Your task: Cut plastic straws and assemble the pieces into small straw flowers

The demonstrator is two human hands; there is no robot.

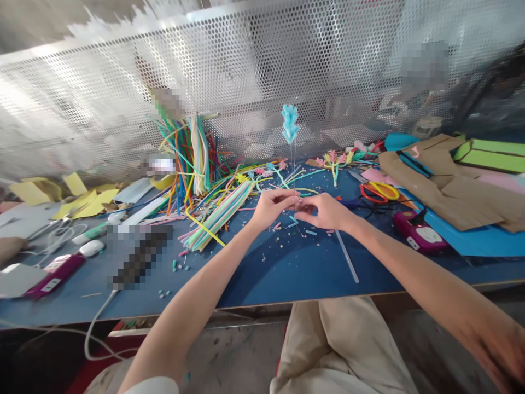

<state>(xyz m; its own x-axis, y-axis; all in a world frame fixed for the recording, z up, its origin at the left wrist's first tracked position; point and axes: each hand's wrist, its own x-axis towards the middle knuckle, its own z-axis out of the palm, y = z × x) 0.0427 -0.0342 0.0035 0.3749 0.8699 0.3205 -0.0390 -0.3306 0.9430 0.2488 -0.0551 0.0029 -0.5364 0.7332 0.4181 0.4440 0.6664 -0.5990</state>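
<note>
At the centre of the frame, the left hand [268, 207] and right hand [326, 212] met fingertip to fingertip, each grip pinched on thin wire stems [292, 158] topped by a fuzzy turquoise flower [290, 123], above a blue desk [279, 268] strewn with plastic straws [217, 214] and orange-handled scissors [379, 191].

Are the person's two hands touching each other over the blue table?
Touching: the head view shows the left hand and right hand meeting at the fingertips, with no gap visible.
</note>
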